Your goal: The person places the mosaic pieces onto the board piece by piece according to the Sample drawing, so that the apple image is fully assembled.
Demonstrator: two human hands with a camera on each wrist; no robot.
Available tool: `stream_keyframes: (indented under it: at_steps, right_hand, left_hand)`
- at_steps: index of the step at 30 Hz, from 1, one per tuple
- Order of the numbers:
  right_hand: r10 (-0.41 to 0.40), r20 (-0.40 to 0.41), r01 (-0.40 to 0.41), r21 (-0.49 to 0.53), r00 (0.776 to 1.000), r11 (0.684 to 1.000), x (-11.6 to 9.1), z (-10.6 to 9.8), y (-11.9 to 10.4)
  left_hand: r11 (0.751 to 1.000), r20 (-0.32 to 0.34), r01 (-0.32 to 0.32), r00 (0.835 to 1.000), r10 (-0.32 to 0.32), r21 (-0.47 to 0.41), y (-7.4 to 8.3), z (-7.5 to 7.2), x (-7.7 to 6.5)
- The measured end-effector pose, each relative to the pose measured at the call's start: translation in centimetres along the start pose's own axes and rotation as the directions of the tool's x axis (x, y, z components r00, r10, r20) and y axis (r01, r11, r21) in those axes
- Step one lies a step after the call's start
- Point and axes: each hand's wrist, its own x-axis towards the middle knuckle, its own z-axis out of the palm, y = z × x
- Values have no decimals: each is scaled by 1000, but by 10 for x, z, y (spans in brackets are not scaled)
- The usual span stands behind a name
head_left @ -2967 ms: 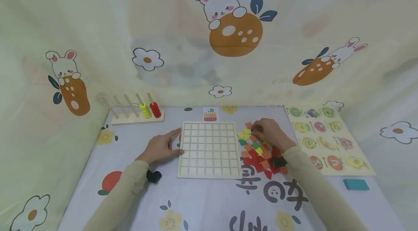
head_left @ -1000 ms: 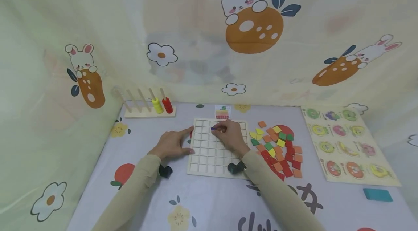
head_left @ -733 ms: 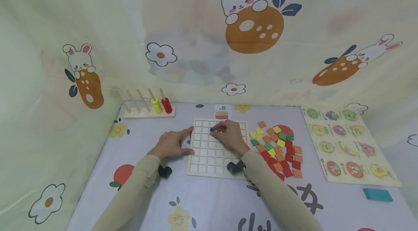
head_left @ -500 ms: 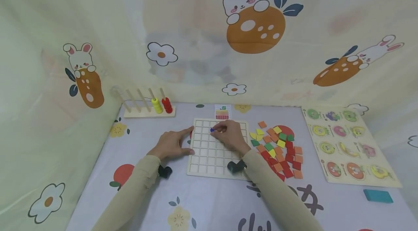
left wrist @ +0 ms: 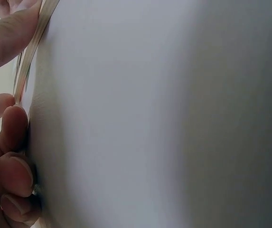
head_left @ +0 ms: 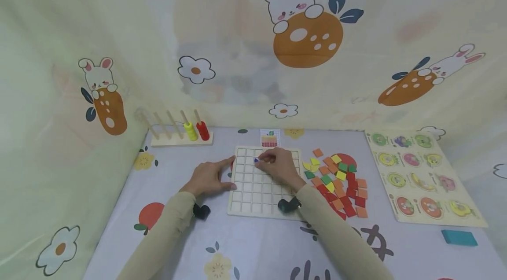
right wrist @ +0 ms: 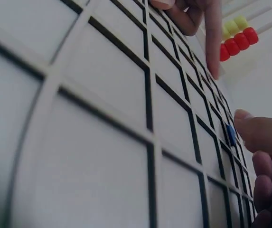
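A pale wooden grid board (head_left: 247,195) with square cells lies in the middle of the table. My left hand (head_left: 207,178) is at its left side, index finger and thumb spread and touching the edge. In the left wrist view, the other fingers (left wrist: 14,173) curl below that edge. Over the upper cells, my right hand (head_left: 281,166) pinches a small blue tile (head_left: 256,160). The right wrist view shows the blue tile (right wrist: 230,135) low at a cell, against the thumb (right wrist: 259,133); part of it is hidden.
Loose red, orange, yellow and green tiles (head_left: 340,175) lie right of the board. Behind it is a small picture card (head_left: 270,138). A peg rack (head_left: 182,140) with yellow and red beads stands back left. A fruit puzzle board (head_left: 392,148) and teal block (head_left: 459,237) lie right.
From the loose tiles, my right hand has moved left onto the grid board with the blue tile, which then turned slightly in the fingers. My left hand stays at the board's edge.
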Motion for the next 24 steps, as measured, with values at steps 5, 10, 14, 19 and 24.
stream_keyframes:
  at_steps: [5, 10, 14, 19, 24]
  right_hand:
    - [-8, -5, 8, -18, 1000, 1000, -12, -27, 8]
    - [74, 75, -62, -151, 994, 987, -23, -73, 19]
    - [124, 101, -96, -242, 987, 965, -33, -107, 37]
    - [140, 96, -108, -284, 985, 953, -49, -139, 55]
    - [197, 91, -162, -302, 976, 940, -62, -149, 62]
  left_hand:
    - [1000, -4, -3, 1000, 3, 13, 2, 3, 0]
    - [1000, -11, 2, 1000, -2, 23, 2, 1, -2]
    - [1000, -2, 0, 1000, 0, 26, 4, -1, -3]
    - [1000, 1, -6, 1000, 6, 30, 3, -1, -3]
    - [1000, 7, -6, 1000, 5, 27, 5, 0, -3]
